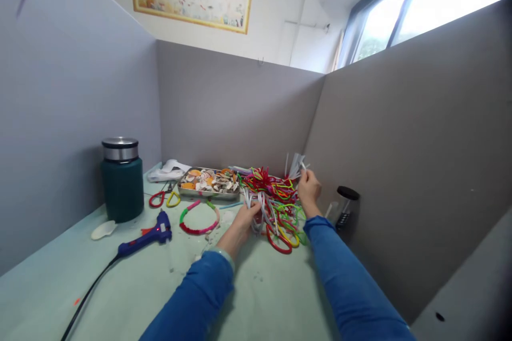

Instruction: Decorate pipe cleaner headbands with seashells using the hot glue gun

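My left hand [245,219] is closed around a bent bunch of white pipe cleaners [261,201], held low over the table. To its right, my right hand [309,189] is raised near the back panel, its fingers pinching a whitish strip [303,164] beside several pale, translucent sticks; their exact kind is unclear. Between and behind the hands lies a heap of red, pink, green and yellow pipe cleaners [276,184]. Scissors with red and yellow handles [280,242] rest just right of my left hand, partly under the pipe cleaners.
A metal tray of shells [210,192] stands at the back. A ring of coloured pipe cleaner [199,231], a blue glue gun [144,238], a white spoon [104,230], more scissors [165,198] and a green flask [122,186] are on the left. A black-lidded container [347,206] stands right. Grey panels [236,112] enclose the table.
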The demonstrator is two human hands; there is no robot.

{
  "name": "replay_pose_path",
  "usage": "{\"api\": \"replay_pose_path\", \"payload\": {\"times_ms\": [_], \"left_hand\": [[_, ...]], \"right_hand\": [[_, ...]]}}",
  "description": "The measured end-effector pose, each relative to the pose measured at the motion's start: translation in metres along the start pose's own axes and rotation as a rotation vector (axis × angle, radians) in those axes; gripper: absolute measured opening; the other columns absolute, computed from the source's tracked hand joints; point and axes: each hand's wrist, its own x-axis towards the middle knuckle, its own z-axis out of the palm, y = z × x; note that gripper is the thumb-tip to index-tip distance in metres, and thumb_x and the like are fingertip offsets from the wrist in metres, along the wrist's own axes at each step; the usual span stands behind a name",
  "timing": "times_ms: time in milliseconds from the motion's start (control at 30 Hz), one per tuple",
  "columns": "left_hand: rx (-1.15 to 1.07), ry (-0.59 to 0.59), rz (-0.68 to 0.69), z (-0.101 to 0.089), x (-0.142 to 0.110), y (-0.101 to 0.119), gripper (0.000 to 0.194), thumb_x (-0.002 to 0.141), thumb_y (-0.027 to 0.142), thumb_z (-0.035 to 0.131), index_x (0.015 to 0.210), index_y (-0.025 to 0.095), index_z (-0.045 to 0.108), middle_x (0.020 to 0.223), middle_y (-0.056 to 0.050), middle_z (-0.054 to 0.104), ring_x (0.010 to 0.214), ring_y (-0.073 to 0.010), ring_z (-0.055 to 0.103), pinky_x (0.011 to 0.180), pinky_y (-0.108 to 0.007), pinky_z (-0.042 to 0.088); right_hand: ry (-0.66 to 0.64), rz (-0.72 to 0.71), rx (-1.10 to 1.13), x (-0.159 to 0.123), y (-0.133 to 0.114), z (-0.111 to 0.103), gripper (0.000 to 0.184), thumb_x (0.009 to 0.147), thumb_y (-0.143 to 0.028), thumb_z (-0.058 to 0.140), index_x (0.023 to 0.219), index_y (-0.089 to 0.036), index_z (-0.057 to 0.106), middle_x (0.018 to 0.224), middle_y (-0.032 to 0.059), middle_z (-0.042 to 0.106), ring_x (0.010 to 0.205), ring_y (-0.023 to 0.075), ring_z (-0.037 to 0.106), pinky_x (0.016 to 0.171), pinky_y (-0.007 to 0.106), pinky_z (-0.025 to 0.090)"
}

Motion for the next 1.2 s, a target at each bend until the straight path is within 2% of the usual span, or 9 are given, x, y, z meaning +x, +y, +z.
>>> {"api": "replay_pose_path", "payload": {"times_ms": [100, 167, 300, 400, 433, 633, 800, 967, 1200], "left_hand": [[-0.060, 0.000, -0.045, -0.003, -0.009, 0.002, 0.017, 0.075, 0.029, 0.068, 0.077, 0.014, 0.059, 0.062, -0.003, 0.063, 0.050, -0.0120, 0.056, 0.048, -0.023, 0.044], [-0.102, 0.000, -0.052, -0.004, -0.014, 0.004, 0.014, 0.076, 0.025, 0.067, 0.081, 0.014, 0.062, 0.061, -0.002, 0.062, 0.049, -0.0114, 0.056, 0.048, -0.022, 0.044], [-0.166, 0.015, -0.028, -0.006, -0.024, 0.010, 0.011, 0.075, 0.019, 0.067, 0.085, 0.012, 0.066, 0.058, 0.000, 0.059, 0.047, -0.0093, 0.053, 0.050, -0.022, 0.045], [-0.180, -0.001, -0.019, -0.009, -0.032, 0.013, 0.021, 0.070, 0.017, 0.071, 0.090, 0.012, 0.068, 0.064, -0.002, 0.063, 0.052, -0.0110, 0.057, 0.052, -0.023, 0.045], [-0.177, -0.018, -0.014, -0.010, -0.034, 0.013, 0.025, 0.066, 0.017, 0.074, 0.090, 0.012, 0.068, 0.066, -0.003, 0.064, 0.053, -0.0116, 0.058, 0.053, -0.023, 0.045], [-0.160, -0.072, 0.076, -0.015, -0.032, 0.008, 0.032, 0.051, 0.022, 0.085, 0.075, 0.010, 0.068, 0.063, -0.003, 0.064, 0.052, -0.0110, 0.056, 0.055, -0.024, 0.042], [-0.141, -0.060, 0.089, -0.016, -0.028, 0.005, 0.036, 0.047, 0.025, 0.086, 0.075, 0.011, 0.067, 0.064, -0.003, 0.065, 0.055, -0.0119, 0.057, 0.059, -0.024, 0.042], [-0.124, -0.032, 0.075, -0.018, -0.030, 0.006, 0.036, 0.048, 0.026, 0.086, 0.074, 0.011, 0.067, 0.064, -0.003, 0.064, 0.055, -0.0126, 0.057, 0.059, -0.026, 0.043], [-0.125, -0.016, 0.056, -0.018, -0.030, 0.005, 0.037, 0.052, 0.025, 0.084, 0.081, 0.010, 0.068, 0.067, -0.005, 0.065, 0.056, -0.0133, 0.059, 0.058, -0.026, 0.044]], "right_hand": [[-0.070, -0.119, 0.111, 0.003, -0.011, -0.008, 0.043, 0.087, -0.048, 0.038, 0.079, -0.017, 0.066, 0.067, 0.0056, 0.063, 0.060, 0.0180, 0.050, 0.058, 0.026, 0.030], [-0.102, -0.117, 0.209, -0.005, -0.024, -0.014, 0.044, 0.086, -0.050, 0.040, 0.075, -0.016, 0.066, 0.063, 0.0043, 0.062, 0.059, 0.0176, 0.051, 0.058, 0.026, 0.033], [-0.035, -0.151, 0.398, -0.044, -0.044, -0.031, 0.043, 0.087, -0.049, 0.042, 0.086, -0.015, 0.068, 0.074, 0.0048, 0.067, 0.065, 0.0170, 0.056, 0.065, 0.026, 0.039], [-0.021, -0.092, 0.417, -0.080, -0.048, -0.041, 0.042, 0.088, -0.049, 0.043, 0.089, -0.015, 0.068, 0.076, 0.0048, 0.067, 0.067, 0.0169, 0.055, 0.068, 0.027, 0.040], [-0.056, -0.052, 0.427, -0.091, -0.048, -0.042, 0.042, 0.088, -0.049, 0.043, 0.088, -0.015, 0.067, 0.073, 0.0040, 0.065, 0.065, 0.0166, 0.054, 0.065, 0.026, 0.040], [-0.604, -0.066, 0.586, -0.132, -0.049, -0.040, 0.025, 0.081, -0.043, 0.056, 0.078, -0.018, 0.060, 0.069, 0.0000, 0.060, 0.064, 0.0165, 0.053, 0.061, 0.025, 0.040], [-0.715, -0.137, 0.536, -0.143, -0.054, -0.040, 0.019, 0.079, -0.036, 0.060, 0.082, -0.018, 0.060, 0.074, 0.0010, 0.062, 0.066, 0.0170, 0.054, 0.063, 0.026, 0.040], [-0.708, -0.077, 0.604, -0.141, -0.046, -0.032, 0.025, 0.083, -0.041, 0.055, 0.078, -0.017, 0.059, 0.071, 0.0005, 0.059, 0.067, 0.0164, 0.052, 0.063, 0.026, 0.039], [-0.817, 0.016, 0.742, -0.140, -0.044, -0.034, 0.033, 0.079, -0.049, 0.059, 0.079, -0.016, 0.062, 0.068, -0.0003, 0.058, 0.064, 0.0150, 0.052, 0.061, 0.025, 0.041]]}}
